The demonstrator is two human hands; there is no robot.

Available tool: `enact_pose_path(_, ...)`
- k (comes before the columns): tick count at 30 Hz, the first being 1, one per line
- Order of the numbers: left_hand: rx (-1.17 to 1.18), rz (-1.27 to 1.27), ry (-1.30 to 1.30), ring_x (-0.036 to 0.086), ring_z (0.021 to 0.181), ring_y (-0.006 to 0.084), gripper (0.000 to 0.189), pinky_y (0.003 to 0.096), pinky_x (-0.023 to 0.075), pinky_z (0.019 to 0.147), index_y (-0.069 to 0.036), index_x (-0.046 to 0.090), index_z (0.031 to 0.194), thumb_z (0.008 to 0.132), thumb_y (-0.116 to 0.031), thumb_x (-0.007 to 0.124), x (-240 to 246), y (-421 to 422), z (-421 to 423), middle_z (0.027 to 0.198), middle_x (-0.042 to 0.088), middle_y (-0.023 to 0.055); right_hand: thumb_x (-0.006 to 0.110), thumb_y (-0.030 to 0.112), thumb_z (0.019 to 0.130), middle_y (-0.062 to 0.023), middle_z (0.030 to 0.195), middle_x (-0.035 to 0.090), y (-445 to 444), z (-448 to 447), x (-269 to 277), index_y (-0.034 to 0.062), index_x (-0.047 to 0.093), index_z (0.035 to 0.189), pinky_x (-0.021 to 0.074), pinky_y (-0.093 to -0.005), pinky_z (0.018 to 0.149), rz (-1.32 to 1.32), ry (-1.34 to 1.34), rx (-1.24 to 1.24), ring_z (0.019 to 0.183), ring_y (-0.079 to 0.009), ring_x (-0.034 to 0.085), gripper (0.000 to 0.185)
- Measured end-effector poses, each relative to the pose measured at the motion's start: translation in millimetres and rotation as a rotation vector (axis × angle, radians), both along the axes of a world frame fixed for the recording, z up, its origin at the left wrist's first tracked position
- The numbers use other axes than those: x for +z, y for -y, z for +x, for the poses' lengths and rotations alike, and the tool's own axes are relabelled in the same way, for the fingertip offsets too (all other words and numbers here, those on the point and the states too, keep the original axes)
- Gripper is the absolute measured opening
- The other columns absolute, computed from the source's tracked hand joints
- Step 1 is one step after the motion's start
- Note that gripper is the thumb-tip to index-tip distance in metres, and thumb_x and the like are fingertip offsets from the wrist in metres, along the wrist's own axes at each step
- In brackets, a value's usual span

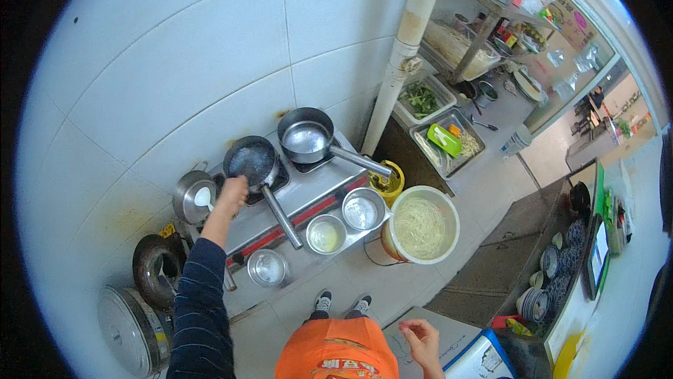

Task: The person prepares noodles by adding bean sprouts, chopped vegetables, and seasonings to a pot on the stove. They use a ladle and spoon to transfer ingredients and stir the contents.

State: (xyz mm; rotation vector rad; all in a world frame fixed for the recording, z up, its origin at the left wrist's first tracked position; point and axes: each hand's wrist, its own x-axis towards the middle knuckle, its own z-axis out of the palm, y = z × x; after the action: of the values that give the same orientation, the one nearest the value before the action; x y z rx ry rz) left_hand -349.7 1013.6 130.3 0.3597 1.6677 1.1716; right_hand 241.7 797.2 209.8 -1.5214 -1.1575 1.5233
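My left hand is closed in a loose fist over the near-left rim of a dark saucepan on the gas stove; whether it holds something small cannot be told. That pan's metal handle points towards me, untouched. A second saucepan stands on the burner to its right. Left of my hand, a steel pan holds a white ladle. Three metal bowls stand along the stove's front: one, one with yellowish liquid and one. My right hand hangs with curled fingers, apparently empty, beside my orange apron.
A white bucket of noodles stands right of the stove, beside a yellow container. A tray of cut food lies on the counter behind. At left are a wok and a large round lidded pot. Stacked bowls stand at right.
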Motion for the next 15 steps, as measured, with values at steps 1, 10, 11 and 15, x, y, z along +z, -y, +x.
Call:
enact_pose_path(1, -0.167, -0.041, -0.006, 0.031, 0.041, 0.0084, 0.026, 0.0266, 0.02, 0.036, -0.018, 0.047, 0.066, 0.091, -0.023, 0.052, 1.2, 0.9, -1.0, 0.055, 0.039, -0.0049, 0.065, -0.003, 0.091, -0.0105, 0.098, 0.072, -4.2, -2.1, 0.2, -0.0032, 0.066, 0.101, 0.0538, -0.0283, 0.084, -0.006, 0.021, 0.013, 0.092, -0.0154, 0.068, 0.01)
enact_pose_path(10, 0.112, 0.044, 0.025, 0.034, 0.041, 0.0093, 0.027, 0.0265, 0.024, 0.037, -0.016, 0.051, 0.068, 0.092, -0.026, 0.055, -1.8, 3.5, -6.4, 0.056, 0.045, -0.0038, 0.065, -0.003, 0.091, -0.0112, 0.097, 0.072, -15.6, -18.7, 4.2, -0.0038, 0.066, 0.1, 0.0541, -0.0285, 0.084, -0.009, 0.033, 0.072, 0.092, -0.0153, 0.068, 0.009)
enact_pose_path(11, 0.169, 0.035, -0.014, 0.034, 0.041, 0.0092, 0.027, 0.0264, 0.0238, 0.037, -0.015, 0.05, 0.067, 0.092, -0.025, 0.055, -1.2, 5.9, -7.3, 0.056, 0.044, -0.004, 0.065, -0.003, 0.091, -0.0113, 0.097, 0.072, -15.5, -19.2, 4.1, -0.0038, 0.066, 0.099, 0.0541, -0.0286, 0.083, -0.008, 0.011, 0.063, 0.092, -0.0154, 0.068, 0.009)
enact_pose_path(15, 0.092, -0.032, 0.042, 0.031, 0.041, 0.0084, 0.029, 0.0267, 0.0218, 0.036, -0.016, 0.045, 0.066, 0.092, -0.025, 0.054, 2.7, 5.0, -7.8, 0.054, 0.038, -0.0051, 0.065, -0.004, 0.091, -0.0116, 0.097, 0.072, -18.2, -21.5, 2.2, -0.0041, 0.066, 0.099, 0.0544, -0.0291, 0.083, 0.005, -0.046, 0.054, 0.091, -0.0159, 0.068, 0.008)
